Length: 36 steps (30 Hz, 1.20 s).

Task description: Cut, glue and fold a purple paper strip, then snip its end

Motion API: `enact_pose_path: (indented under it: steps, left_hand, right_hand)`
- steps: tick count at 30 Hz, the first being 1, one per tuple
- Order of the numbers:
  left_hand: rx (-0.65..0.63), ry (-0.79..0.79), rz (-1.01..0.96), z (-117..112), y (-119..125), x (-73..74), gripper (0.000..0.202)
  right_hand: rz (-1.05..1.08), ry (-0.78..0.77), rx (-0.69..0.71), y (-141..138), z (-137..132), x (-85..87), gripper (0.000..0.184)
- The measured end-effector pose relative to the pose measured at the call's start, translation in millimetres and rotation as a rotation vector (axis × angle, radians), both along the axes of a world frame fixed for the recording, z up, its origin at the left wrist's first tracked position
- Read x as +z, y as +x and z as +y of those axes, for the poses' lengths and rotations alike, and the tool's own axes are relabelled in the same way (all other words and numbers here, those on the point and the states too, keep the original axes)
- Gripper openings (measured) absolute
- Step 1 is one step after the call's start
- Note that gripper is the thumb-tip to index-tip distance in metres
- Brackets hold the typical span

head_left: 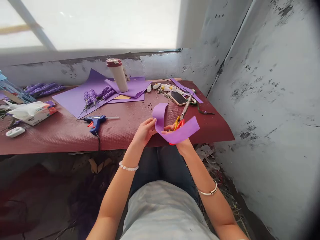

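Note:
My left hand (145, 130) pinches one end of a curled purple foam strip (175, 128) above the front edge of the maroon table (62, 133). My right hand (181, 141), mostly hidden behind the strip, grips scissors (183, 113) with red and yellow handles. Their blades point up and away from me. The strip loops upward on the left and spreads out to the right over my right hand.
A blue glue gun (96, 121) lies left of my hands. Behind it are purple foam sheets (80, 96), finished lavender stems (96, 96), an upright tumbler (118, 75), a phone (178, 97) and glue sticks (166, 87). A white wall (262, 100) stands close on the right.

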<state>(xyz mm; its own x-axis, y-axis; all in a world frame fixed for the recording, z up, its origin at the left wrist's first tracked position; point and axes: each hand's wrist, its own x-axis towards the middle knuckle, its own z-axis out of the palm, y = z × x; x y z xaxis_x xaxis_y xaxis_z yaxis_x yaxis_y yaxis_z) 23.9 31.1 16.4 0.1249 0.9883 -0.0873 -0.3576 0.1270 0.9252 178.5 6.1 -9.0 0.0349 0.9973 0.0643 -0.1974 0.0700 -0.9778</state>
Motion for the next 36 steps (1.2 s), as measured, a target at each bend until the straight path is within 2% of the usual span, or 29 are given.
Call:
enact_pose_path:
  steps: [4, 6, 10, 12, 13, 16, 18, 21, 25, 31, 33, 36]
  left_hand:
    - [0.02, 0.001, -0.03, -9, 3, -6.5, 0.04]
    - [0.061, 0.013, -0.021, -17, 6, -12.7, 0.049]
    - [0.122, 0.084, 0.017, -46, 2, -28.3, 0.071]
    - [0.113, 0.204, 0.071, -64, -6, -35.2, 0.082]
    - [0.087, 0.252, 0.106, -73, -10, -38.0, 0.08]
    - [-0.071, 0.242, 0.21, -91, -24, -43.6, 0.045]
    - [-0.099, 0.23, 0.226, -97, -30, -44.8, 0.038]
    - [-0.09, 0.25, 0.239, -96, -34, -43.4, 0.047]
    - [0.002, 0.314, 0.267, -86, -33, -40.3, 0.06]
    - [0.055, 0.379, 0.347, -67, -21, -46.3, 0.067]
    - [0.052, 0.405, 0.345, -64, -15, -48.2, 0.073]
    - [0.015, 0.405, 0.33, -65, -9, -47.1, 0.08]
  right_hand:
    - [-0.033, -0.039, -0.006, -7, -8, -0.5, 0.061]
    - [-0.062, -0.034, -0.013, -6, -14, 1.3, 0.066]
    - [-0.142, 0.003, -0.052, -3, -23, 2.5, 0.065]
    - [-0.171, 0.015, -0.05, -2, -24, 1.3, 0.063]
    - [-0.179, 0.019, -0.045, -2, -24, 0.5, 0.062]
    - [-0.18, 0.025, -0.03, -2, -21, -0.3, 0.061]
    - [-0.171, 0.027, -0.015, -2, -20, 1.6, 0.062]
    - [-0.143, 0.035, 0.007, 1, -22, 6.8, 0.058]
    - [-0.078, 0.047, -0.006, 11, -37, 5.9, 0.05]
    - [-0.025, 0.008, 0.094, 23, -79, -26.9, 0.08]
    - [0.026, -0.02, 0.107, 20, -91, -37.0, 0.079]
    - [0.095, -0.08, 0.037, 12, -100, -42.6, 0.062]
